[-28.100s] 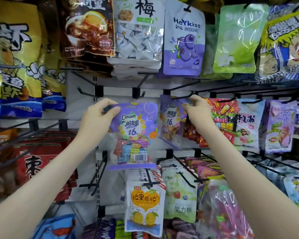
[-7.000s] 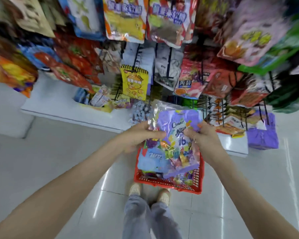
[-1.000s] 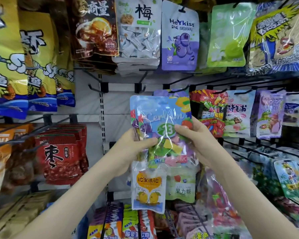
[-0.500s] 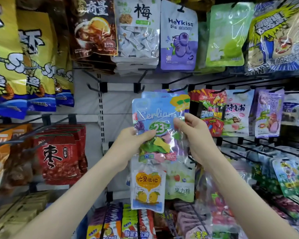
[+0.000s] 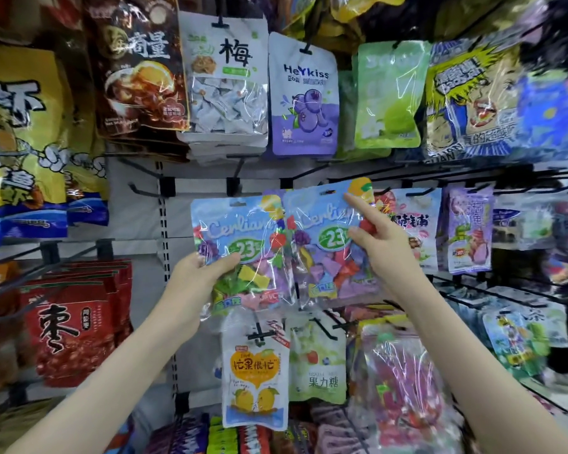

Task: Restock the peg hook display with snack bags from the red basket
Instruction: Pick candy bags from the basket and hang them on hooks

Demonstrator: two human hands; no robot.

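Left hand [image 5: 194,290] gripped bag 1 [image 5: 240,231] low at its left edge. Long axis upright, hang hole [image 5: 238,202] straight above the grip, just under a peg hook [image 5: 233,186]. Right hand [image 5: 384,250], index finger straight, touched bag 2 [image 5: 322,224] near its top. Could not tell if it pinched.

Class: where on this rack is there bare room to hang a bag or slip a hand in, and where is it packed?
Free: the white panel with bare hooks, bordered by the brown bag above, red bags below and the blue bag in the left hand. Crowded: everything right of that bag, and the top row.
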